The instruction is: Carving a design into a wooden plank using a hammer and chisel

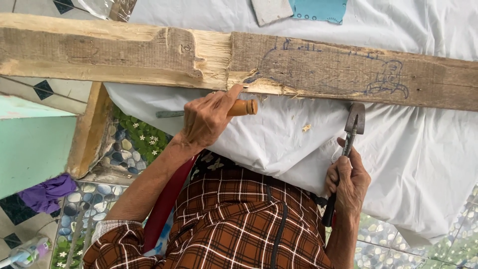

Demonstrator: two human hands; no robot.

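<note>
Plaid shirt (234, 224) fills the foreground. Right hand (348, 182) grips a dark steel hammer (348, 139); left hand (206, 117) clasps a chisel (242, 107) with a round wooden handle, against a rough, splintered plank (308, 65) over a white sheet (398, 149).

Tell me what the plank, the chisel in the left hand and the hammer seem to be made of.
Plank: weathered grey wood, pale and splintery where cut.
Chisel in the left hand: smooth tan handle, probably wood; dull grey blade, likely metal.
Hammer in the right hand: dark, seemingly metal head.
</note>
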